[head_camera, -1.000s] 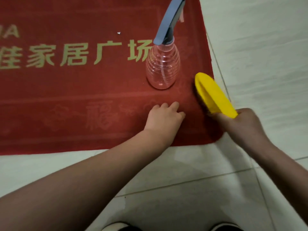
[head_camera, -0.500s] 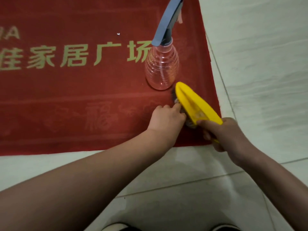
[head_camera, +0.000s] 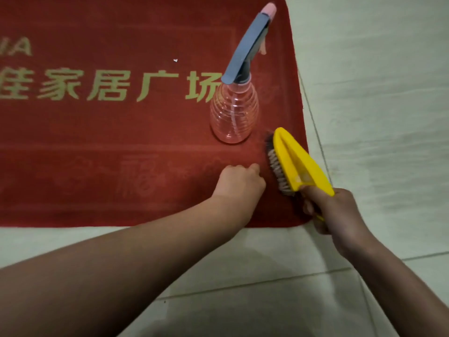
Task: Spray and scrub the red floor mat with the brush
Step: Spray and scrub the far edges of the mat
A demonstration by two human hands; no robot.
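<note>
Brush (head_camera: pixel 298 164): yellow plastic back, tan and dark bristles. It's tilted so the bristle side faces left and touches the red mat (head_camera: pixel 97 132). The tip sits just right of the spray bottle (head_camera: pixel 234 113) and a bit nearer the camera, not touching it.
Right hand (head_camera: pixel 340 212): wrapped round the brush's handle end, fingers curled under it. It's nearer the camera than the bottle and off to its right.
Left hand (head_camera: pixel 239 183): fingers tucked under in a loose fist, knuckles down on the mat, nothing in it that I can see. It's straight toward the camera from the bottle, just beside the bristles.
Spray bottle: clear pinkish ribbed body, grey-blue trigger head, pink nozzle pointing away. Standing upright on the mat.
Red mat: flat under the bottle. Rounded corners show on the bottle's right, and it runs out of frame to its left.
Gold lettering (head_camera: pixel 107 85): printed row running left from the bottle, which covers part of the last character.
White speck (head_camera: pixel 175 60): tiny bit on the mat, left of the bottle's trigger head.
Floor tiles (head_camera: pixel 376 93): pale, right of the bottle past the mat edge, and also on the camera side.
</note>
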